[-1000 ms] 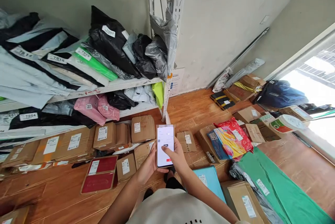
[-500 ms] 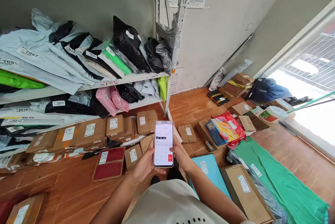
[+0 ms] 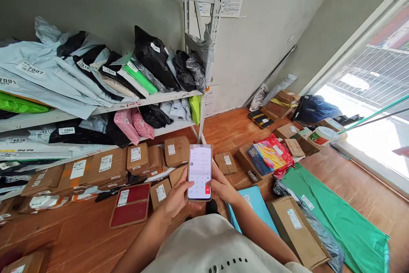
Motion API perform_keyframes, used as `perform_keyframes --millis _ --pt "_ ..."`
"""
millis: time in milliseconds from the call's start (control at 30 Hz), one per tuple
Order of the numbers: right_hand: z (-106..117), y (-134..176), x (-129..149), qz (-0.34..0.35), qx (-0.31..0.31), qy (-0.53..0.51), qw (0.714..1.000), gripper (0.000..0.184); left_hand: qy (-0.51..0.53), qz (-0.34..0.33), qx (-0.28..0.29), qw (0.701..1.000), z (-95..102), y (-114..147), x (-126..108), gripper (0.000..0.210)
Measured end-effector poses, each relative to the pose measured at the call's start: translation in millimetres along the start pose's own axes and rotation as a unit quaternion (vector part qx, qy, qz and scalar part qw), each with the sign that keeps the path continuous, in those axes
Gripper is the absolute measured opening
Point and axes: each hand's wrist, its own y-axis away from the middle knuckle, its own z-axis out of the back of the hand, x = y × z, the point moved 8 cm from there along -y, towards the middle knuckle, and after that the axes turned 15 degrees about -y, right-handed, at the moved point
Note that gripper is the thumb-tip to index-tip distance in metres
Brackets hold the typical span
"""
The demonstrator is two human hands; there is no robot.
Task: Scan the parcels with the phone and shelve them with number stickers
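A smartphone (image 3: 200, 173) with a lit screen showing a number keypad and a red key is held upright in front of my body. My left hand (image 3: 179, 194) grips its left edge, the thumb bent in over the screen. On the other edge, my right hand (image 3: 221, 184) is closed round the phone, its thumb by the red key. Below and beyond the phone, labelled cardboard boxes (image 3: 177, 150) lie on the floor. A flat dark red parcel (image 3: 131, 205) is left of my left hand, and a light blue parcel (image 3: 260, 213) lies beneath my right forearm.
At left stands a white metal shelf (image 3: 96, 111) packed with numbered bags, such as a black bag (image 3: 153, 56). To the right lie a brown box (image 3: 298, 230), a long green parcel (image 3: 338, 209) and a red heart-patterned bag (image 3: 281, 149). A white tub (image 3: 322, 136) stands near the bright doorway.
The view has shifted slightly, so the shelf's upper edge sits lower and the right-hand parcels further left. My left thumb has moved over the keypad. A dark pop-up on the screen has gone.
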Motion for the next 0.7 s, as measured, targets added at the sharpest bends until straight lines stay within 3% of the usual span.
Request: perform_keyframes --millis 133,267,533,700 --pt "-1.6 -4.3 1.8 0.012 0.013 0.008 1.0 0.062 0.046 -0.025 0.076 0.996 2.9 -3.6 -2.9 0.088" --pt "8.5 -9.0 -3.1 0.015 -0.025 -0.005 1.0 0.062 0.047 -0.022 0.12 0.991 5.0 -7.7 -6.3 0.103" --pt "32.0 -14.2 -18.5 0.023 -0.11 -0.023 0.993 0.051 -0.024 0.006 0.089 0.996 9.4 -23.4 -1.1 0.105" --pt "61.0 -16.8 -45.9 -0.005 -0.193 -0.094 0.977 0.033 0.043 0.028 0.106 0.993 8.4 -41.7 14.3 0.105"
